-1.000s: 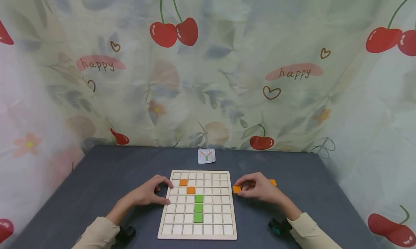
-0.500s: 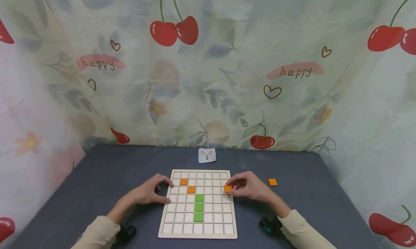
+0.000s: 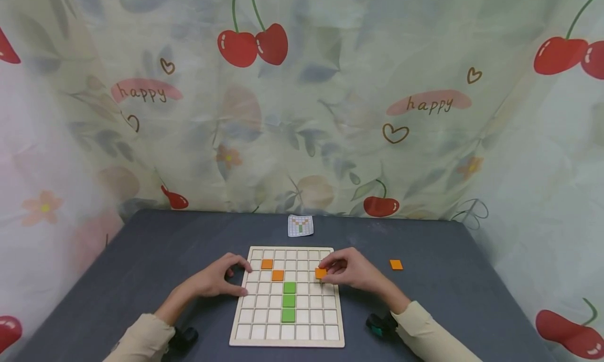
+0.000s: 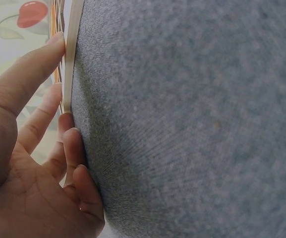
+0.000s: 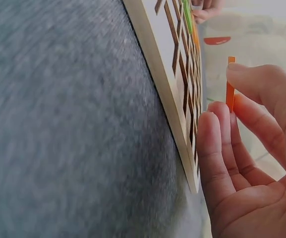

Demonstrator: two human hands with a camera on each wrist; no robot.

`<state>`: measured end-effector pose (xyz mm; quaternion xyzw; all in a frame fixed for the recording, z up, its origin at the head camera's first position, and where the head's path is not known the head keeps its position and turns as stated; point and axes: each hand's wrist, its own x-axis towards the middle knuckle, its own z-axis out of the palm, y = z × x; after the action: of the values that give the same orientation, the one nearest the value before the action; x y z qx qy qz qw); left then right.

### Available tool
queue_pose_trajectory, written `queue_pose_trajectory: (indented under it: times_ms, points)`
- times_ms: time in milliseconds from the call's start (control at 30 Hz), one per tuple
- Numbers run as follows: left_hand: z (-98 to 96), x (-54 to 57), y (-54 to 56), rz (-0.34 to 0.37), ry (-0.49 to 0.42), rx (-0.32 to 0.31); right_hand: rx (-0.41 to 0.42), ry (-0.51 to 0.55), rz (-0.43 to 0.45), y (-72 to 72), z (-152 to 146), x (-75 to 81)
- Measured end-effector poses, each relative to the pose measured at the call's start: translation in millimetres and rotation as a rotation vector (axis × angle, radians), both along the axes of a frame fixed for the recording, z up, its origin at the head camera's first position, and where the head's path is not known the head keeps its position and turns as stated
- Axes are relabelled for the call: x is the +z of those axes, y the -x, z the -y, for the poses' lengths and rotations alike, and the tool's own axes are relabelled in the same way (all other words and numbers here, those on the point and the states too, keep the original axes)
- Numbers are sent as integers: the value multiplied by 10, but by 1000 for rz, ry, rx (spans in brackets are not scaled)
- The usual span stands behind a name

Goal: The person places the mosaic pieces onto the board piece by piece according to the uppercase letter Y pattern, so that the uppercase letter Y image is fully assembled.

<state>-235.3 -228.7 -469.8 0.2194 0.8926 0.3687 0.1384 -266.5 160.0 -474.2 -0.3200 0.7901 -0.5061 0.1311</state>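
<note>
A pale wooden grid board point(image 3: 309, 303) lies on the table, bearing three green tiles point(image 3: 289, 301) in a column and two orange tiles point(image 3: 277, 275) on a diagonal above them. My left hand point(image 3: 214, 278) rests at the board's left side; thumb and fingertips, spread apart, touch its rim. Over the right part of the grid, my right hand point(image 3: 351, 272) pinches another orange tile point(image 3: 320, 273) between thumb and fingers. In the right wrist view this orange tile point(image 5: 230, 84) stands edge-on, apart from the board. The cells directly below the right hand are partly hidden.
One loose orange tile point(image 3: 396, 265) lies on the dark grey table point(image 3: 424, 246), right of the board. A small card point(image 3: 300, 226) with a printed coloured grid pattern lies behind the board. A patterned curtain point(image 3: 302, 115) hangs behind the table.
My right hand has moved left with the orange tile, from beside the board to over its right columns. The loose orange tile is now fully uncovered. My left hand stays put.
</note>
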Motion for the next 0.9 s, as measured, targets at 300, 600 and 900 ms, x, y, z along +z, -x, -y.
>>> queue_pose_trajectory:
  times_ms: [300, 600, 900]
  points:
    - [14, -10, 10, 0, -17, -12, -1, -22, -47, 18, 160, -18]
    - [17, -16, 18, 6, -16, -9, -13, -42, -26, 12, 296, -3]
    - [17, -8, 14, 7, -16, -4, -33, -87, -35, 34, 375, -2]
